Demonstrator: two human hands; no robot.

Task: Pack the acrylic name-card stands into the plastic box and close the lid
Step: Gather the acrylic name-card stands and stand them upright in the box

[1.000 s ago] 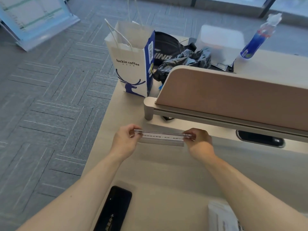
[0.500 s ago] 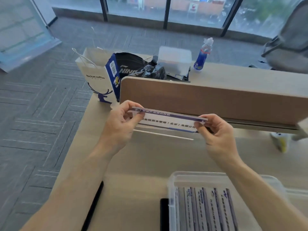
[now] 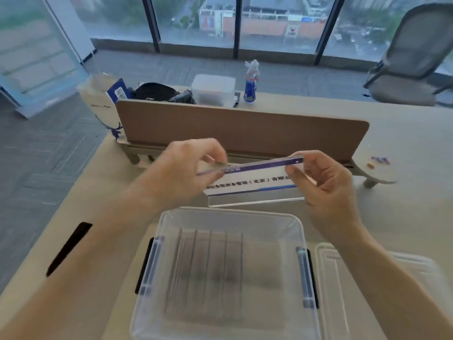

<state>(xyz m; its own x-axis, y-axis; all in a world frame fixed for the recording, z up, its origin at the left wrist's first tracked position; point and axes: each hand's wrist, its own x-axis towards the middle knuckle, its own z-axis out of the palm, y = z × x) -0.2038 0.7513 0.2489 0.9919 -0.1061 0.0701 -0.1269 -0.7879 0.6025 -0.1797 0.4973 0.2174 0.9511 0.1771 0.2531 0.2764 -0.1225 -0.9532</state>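
Observation:
Both hands hold one clear acrylic name-card stand (image 3: 255, 182) with a white and purple printed card, in the air just beyond the box. My left hand (image 3: 186, 173) pinches its left end and my right hand (image 3: 326, 182) grips its right end. Below it the clear plastic box (image 3: 300, 231) stands open on the desk, with several stands packed on edge inside, blurred. The box's clear lid (image 3: 343, 290) lies flat to the right of the box, partly under my right forearm.
A brown desk divider (image 3: 240, 126) runs across behind the hands. Beyond it are a paper coffee bag (image 3: 105, 101), a dark bag (image 3: 157, 92), another plastic container (image 3: 213, 88) and a blue bottle (image 3: 251, 84). A black phone (image 3: 68, 246) lies at left. An office chair (image 3: 411, 60) stands far right.
The view swung right and up from the desk's left end. The stand went from resting near the divider to being lifted and carried over to the open box, which came fully into view.

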